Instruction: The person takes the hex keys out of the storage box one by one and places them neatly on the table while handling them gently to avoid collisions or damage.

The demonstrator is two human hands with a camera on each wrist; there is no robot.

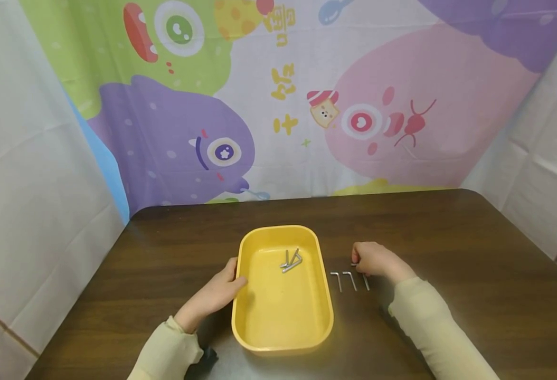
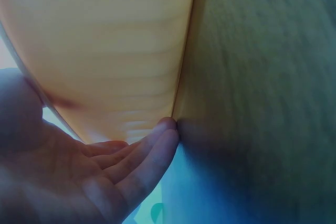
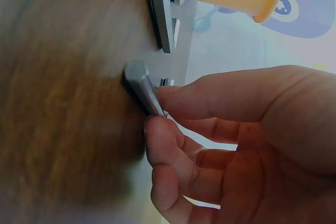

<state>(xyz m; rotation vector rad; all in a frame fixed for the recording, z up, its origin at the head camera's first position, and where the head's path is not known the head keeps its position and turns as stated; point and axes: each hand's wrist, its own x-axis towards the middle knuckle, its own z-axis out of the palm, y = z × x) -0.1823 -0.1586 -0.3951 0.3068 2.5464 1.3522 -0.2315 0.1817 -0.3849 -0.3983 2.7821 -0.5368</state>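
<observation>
In the head view a yellow tray (image 1: 283, 311) stands on the table with its long side pointing away from me. My left hand (image 1: 218, 287) holds its left wall, thumb over the rim. The fingers (image 2: 149, 161) lie along the outside of the wall in the left wrist view. To the tray's right, my right hand (image 1: 377, 258) pinches a hex key (image 3: 142, 80) between thumb and fingertips, low over the wood; its fingers partly hide the key. Between that hand and the tray lie two more L-shaped hex keys, a nearer-tray one (image 1: 338, 282) and a middle one (image 1: 350, 281).
Several silver hex keys (image 1: 291, 264) lie in a loose pile in the far part of the tray. The dark wooden table (image 1: 183, 237) ends at a cartoon-printed cloth (image 1: 297, 158). Pale cloth hangs at both sides. A small black object (image 1: 208, 358) is near the left sleeve.
</observation>
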